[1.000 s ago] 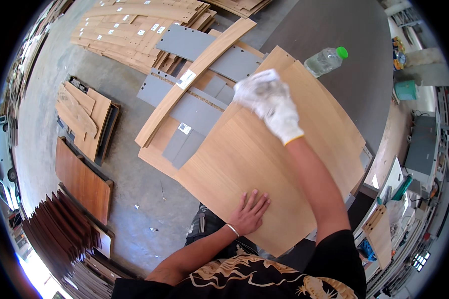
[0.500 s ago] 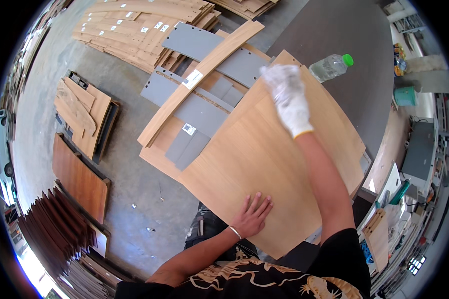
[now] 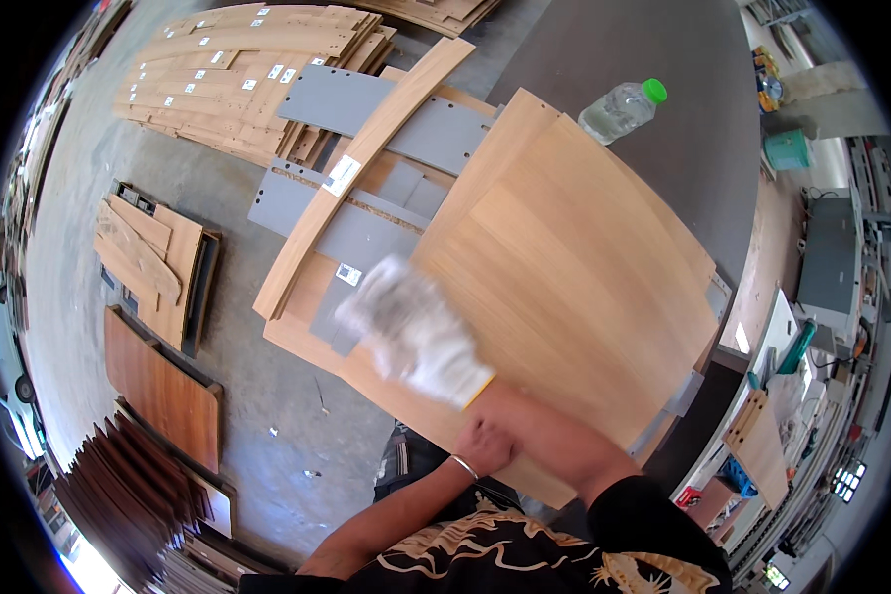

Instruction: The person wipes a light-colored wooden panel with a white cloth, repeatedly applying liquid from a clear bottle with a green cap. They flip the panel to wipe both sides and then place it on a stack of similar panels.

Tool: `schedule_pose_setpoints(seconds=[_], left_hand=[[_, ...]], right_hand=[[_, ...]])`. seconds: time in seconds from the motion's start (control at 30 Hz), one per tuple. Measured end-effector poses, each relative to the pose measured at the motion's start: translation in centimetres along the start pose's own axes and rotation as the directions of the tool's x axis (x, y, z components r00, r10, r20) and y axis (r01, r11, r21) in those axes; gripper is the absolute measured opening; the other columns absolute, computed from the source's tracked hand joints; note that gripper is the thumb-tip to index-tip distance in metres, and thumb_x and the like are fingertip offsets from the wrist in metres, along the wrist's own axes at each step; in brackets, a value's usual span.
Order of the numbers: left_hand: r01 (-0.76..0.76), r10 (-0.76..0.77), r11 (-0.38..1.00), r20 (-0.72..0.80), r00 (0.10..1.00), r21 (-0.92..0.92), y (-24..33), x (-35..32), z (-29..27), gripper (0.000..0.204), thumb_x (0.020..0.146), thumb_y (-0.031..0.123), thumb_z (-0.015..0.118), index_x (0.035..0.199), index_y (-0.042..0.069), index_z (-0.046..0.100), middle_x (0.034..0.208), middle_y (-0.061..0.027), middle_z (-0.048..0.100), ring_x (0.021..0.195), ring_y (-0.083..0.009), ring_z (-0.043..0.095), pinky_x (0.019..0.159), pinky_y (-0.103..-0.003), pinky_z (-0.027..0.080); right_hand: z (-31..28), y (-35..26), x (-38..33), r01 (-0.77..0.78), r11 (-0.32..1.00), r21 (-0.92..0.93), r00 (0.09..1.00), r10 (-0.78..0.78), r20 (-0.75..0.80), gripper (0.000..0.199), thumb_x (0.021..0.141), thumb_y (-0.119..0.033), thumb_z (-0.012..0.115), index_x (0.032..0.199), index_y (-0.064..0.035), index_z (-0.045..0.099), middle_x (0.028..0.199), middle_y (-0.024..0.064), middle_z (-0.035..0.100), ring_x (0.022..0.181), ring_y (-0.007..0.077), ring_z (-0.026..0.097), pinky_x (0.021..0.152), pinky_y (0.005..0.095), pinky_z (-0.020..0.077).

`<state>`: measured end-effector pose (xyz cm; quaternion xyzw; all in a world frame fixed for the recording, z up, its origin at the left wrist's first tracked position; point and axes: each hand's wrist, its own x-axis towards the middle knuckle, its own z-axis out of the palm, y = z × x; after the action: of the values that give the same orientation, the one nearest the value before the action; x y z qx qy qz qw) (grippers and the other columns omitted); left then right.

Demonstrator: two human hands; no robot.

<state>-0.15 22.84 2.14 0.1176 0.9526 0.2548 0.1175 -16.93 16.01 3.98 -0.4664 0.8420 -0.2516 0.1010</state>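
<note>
Right hand: the gloved right hand [image 3: 416, 332] lies blurred across the near-left part of the wooden panel [image 3: 574, 287]; a white cloth or just the glove fills it, and I cannot tell whether the fingers are clenched or flat.
Left hand: the bare left hand [image 3: 483, 445] presses open and flat on the panel's near edge, grasping nothing, seemingly to pin the board in place.
Panel: large, pale wood grain, lying flat on top of a stack of similar boards, tilted cornerwise to the person.
Under it: grey boards [image 3: 366, 168] and a long curved wooden strip [image 3: 366, 163] stick out on the far-left side, so the panel sits raised above the floor.
Bottle: a clear plastic bottle [image 3: 621, 107] with a green cap lies just past the panel's far corner, on a dark table [image 3: 663, 59].
Floor: more stacked wood panels [image 3: 238, 69] far left, dark brown boards [image 3: 158, 386] near left.
</note>
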Motion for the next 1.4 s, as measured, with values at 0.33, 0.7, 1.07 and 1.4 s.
schedule_pose_setpoints(seconds=[0.33,0.7,1.07,1.4], left_hand=[[0.020,-0.018,0.999,-0.072,0.997,0.031,0.5,0.1,-0.9,0.068,0.093,0.036,0.060,0.155,0.013,0.050,0.169,-0.0120,0.036,0.156,-0.0436,0.031,0.125,-0.066,0.021],[0.014,0.024,0.983,-0.205,0.979,0.185,0.3,-0.1,2.8,0.068,0.102,0.045,0.047,0.162,0.016,0.039,0.172,-0.0096,0.031,0.159,-0.0410,0.025,0.125,-0.067,0.019],[0.008,-0.013,1.000,-0.242,0.970,-0.022,-0.2,0.4,3.7,0.061,0.103,0.037,0.044,0.159,0.014,0.044,0.171,-0.0078,0.035,0.158,-0.0360,0.031,0.129,-0.056,0.020],[0.107,0.018,0.974,-0.536,0.844,0.201,0.0,1.0,6.0,0.053,0.098,0.030,0.052,0.147,0.013,0.056,0.165,-0.0088,0.045,0.154,-0.0390,0.038,0.126,-0.063,0.024]], right_hand=[[-8.3,10.8,4.2,-0.209,0.972,-0.106,0.977,0.203,-0.061,0.049,0.094,-0.023,0.064,0.142,-0.0116,0.057,0.138,0.0092,0.062,0.125,0.0274,0.058,0.114,0.0482,0.0414],[4.6,-7.9,-3.1,0.278,0.956,0.092,0.921,-0.293,0.257,0.067,0.094,-0.038,0.062,0.156,-0.0159,0.050,0.162,0.0058,0.049,0.158,0.0219,0.031,0.133,0.0466,0.0106],[4.6,-6.6,-0.2,0.057,0.985,0.162,0.997,-0.064,0.035,0.060,0.084,-0.032,0.071,0.140,-0.0141,0.065,0.147,0.0084,0.062,0.149,0.0253,0.043,0.129,0.0500,0.0223],[0.8,-5.5,-11.3,0.306,0.918,0.252,0.879,-0.375,0.296,0.057,0.086,-0.033,0.069,0.139,-0.0122,0.068,0.151,0.0088,0.060,0.152,0.0259,0.042,0.131,0.0501,0.0196]])
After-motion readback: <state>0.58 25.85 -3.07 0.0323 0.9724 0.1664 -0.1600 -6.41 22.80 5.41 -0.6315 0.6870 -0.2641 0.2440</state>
